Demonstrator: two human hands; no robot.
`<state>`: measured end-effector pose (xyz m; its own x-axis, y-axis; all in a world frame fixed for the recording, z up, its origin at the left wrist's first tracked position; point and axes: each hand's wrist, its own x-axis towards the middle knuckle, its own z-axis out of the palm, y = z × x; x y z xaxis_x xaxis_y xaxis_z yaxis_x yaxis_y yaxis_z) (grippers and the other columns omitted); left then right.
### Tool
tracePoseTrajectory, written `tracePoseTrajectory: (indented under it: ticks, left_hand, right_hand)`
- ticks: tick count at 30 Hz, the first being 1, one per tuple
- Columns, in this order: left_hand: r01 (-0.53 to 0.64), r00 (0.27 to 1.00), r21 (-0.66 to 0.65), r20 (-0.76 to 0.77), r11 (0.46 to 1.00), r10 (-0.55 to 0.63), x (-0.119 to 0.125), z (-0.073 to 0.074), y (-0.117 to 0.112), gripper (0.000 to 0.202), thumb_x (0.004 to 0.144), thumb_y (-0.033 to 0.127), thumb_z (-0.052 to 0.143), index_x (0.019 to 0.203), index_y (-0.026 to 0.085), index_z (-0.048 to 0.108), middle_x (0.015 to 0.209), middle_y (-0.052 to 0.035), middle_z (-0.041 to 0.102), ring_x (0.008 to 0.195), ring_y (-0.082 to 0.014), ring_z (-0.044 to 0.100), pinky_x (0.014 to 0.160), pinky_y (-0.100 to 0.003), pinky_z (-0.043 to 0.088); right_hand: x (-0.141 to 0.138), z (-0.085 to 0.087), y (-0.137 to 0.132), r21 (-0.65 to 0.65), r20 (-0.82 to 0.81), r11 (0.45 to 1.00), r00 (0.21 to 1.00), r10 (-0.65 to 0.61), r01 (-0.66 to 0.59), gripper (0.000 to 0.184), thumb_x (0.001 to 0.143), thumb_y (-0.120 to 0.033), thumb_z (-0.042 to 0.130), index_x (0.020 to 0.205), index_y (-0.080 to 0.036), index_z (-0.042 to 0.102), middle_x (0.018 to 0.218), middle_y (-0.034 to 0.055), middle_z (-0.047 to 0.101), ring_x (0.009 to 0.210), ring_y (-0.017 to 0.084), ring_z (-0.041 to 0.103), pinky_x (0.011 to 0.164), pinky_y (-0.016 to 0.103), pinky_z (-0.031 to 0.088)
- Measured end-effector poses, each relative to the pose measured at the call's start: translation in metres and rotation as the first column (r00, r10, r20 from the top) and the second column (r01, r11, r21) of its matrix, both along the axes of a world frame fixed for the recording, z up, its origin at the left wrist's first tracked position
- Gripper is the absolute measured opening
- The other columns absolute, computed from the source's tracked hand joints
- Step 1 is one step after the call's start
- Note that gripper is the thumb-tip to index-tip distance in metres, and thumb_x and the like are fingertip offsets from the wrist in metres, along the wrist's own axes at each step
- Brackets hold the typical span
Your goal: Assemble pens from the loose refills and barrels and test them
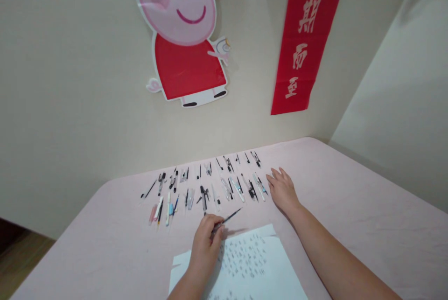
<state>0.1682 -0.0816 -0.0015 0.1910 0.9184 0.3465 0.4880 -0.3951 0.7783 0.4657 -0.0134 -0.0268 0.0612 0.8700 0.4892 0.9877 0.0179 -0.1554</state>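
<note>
The floor (pixel 26 248) at lower left shows a brown, wood-like grain. The table (pixel 87 234) has a smooth, pale pink surface with rounded far corners. The disassembled pen parts (pixel 203 197) lie in two rough rows: clear tubes, black caps, thin rods, and, at the left end, pieces with pink, white and light blue sections. Above them, the pig cutout (pixel 189 66) is flat and glossy, white-edged, with a red body.

The left hand (pixel 207 239) grasps the pen piece (pixel 232 214) between thumb and fingers, over the top edge of the paper (pixel 283 267). The pen piece is slim, straight and dark, tapers to a point, and slants up to the right. The paper is white, with handwritten characters.

The red banner (pixel 301 43) is a creased strip with pale characters. The right hand (pixel 283 190), palm down and fingers slightly spread, grips nothing beside the rows' right end.
</note>
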Motion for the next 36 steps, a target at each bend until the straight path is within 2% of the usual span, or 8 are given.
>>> tracePoseTrajectory:
  ticks: [13,16,19,23,26,30,32,36]
  left_hand:
    - [0.004,1.000,-0.010,-0.004,1.000,-0.004,0.001,0.001,0.000,0.013,0.079,0.020,0.051,0.085,0.019,0.062,0.082,-0.0059,0.062,0.079,-0.0202,0.060,0.070,-0.032,0.049]
    - [0.003,1.000,-0.014,-0.007,1.000,-0.003,0.001,0.004,0.000,0.013,0.079,0.021,0.051,0.084,0.020,0.062,0.082,-0.0058,0.062,0.078,-0.0202,0.060,0.069,-0.032,0.049]
    - [0.006,1.000,-0.015,-0.011,1.000,-0.006,0.001,0.004,0.001,0.013,0.079,0.021,0.051,0.085,0.019,0.062,0.082,-0.0060,0.062,0.080,-0.0203,0.060,0.070,-0.032,0.049]
    - [0.001,1.000,-0.018,-0.003,1.000,-0.001,0.001,0.000,0.004,0.013,0.080,0.020,0.050,0.086,0.019,0.062,0.084,-0.0063,0.062,0.079,-0.0200,0.060,0.071,-0.033,0.049]
    - [-0.006,1.000,-0.019,0.002,1.000,0.006,0.001,-0.002,0.006,0.013,0.079,0.020,0.051,0.085,0.019,0.062,0.084,-0.0060,0.063,0.080,-0.0203,0.060,0.071,-0.033,0.049]
    - [-0.017,1.000,-0.010,0.003,1.000,0.017,0.001,-0.002,0.007,0.012,0.080,0.022,0.050,0.085,0.019,0.062,0.083,-0.0062,0.062,0.081,-0.0211,0.060,0.072,-0.034,0.049]
    - [-0.032,0.999,0.002,0.005,0.999,0.032,0.001,-0.002,0.007,0.012,0.079,0.022,0.051,0.084,0.020,0.062,0.083,-0.0061,0.062,0.081,-0.0211,0.060,0.072,-0.034,0.049]
    - [-0.055,0.998,0.019,-0.002,0.998,0.055,0.000,-0.003,0.008,0.011,0.079,0.020,0.052,0.084,0.020,0.062,0.084,-0.0056,0.063,0.081,-0.0207,0.060,0.072,-0.032,0.049]
  right_hand:
    - [0.008,0.002,0.003,0.053,-0.102,0.996,0.992,0.080,-0.075,0.022,0.078,-0.013,0.052,0.076,-0.019,0.073,0.114,0.0118,0.064,0.124,0.030,0.039,0.099,0.049,0.034]
    - [0.007,0.006,0.002,0.100,-0.163,0.992,0.982,0.093,-0.077,0.017,0.077,-0.016,0.055,0.077,-0.018,0.072,0.110,0.0127,0.064,0.119,0.030,0.042,0.099,0.048,0.035]
    - [-0.001,0.012,-0.001,0.139,-0.313,0.982,0.935,0.165,-0.127,0.018,0.080,-0.021,0.053,0.087,-0.018,0.069,0.099,0.0115,0.066,0.101,0.027,0.054,0.091,0.043,0.041]
    - [-0.029,0.019,-0.007,0.163,-0.650,0.957,0.704,0.287,-0.240,0.017,0.080,-0.025,0.052,0.089,-0.018,0.063,0.085,0.0069,0.065,0.079,0.020,0.059,0.074,0.034,0.046]
    - [-0.054,0.026,-0.015,0.156,-0.848,0.952,0.458,0.266,-0.264,0.011,0.076,-0.028,0.057,0.079,-0.018,0.059,0.077,0.0026,0.061,0.073,0.017,0.056,0.070,0.031,0.045]
    - [-0.078,0.037,-0.027,0.140,-0.964,0.893,0.146,0.221,-0.427,0.018,0.070,-0.034,0.067,0.076,-0.018,0.059,0.072,0.0000,0.060,0.069,0.015,0.054,0.066,0.028,0.044]
    - [-0.084,0.041,-0.031,0.140,-0.978,0.871,0.072,0.195,-0.470,0.022,0.069,-0.037,0.070,0.075,-0.018,0.061,0.072,0.0005,0.061,0.069,0.015,0.054,0.066,0.028,0.044]
    - [-0.089,0.044,-0.035,0.142,-0.983,0.861,0.035,0.182,-0.488,0.026,0.067,-0.041,0.072,0.075,-0.019,0.063,0.073,0.0012,0.062,0.068,0.014,0.054,0.065,0.028,0.044]
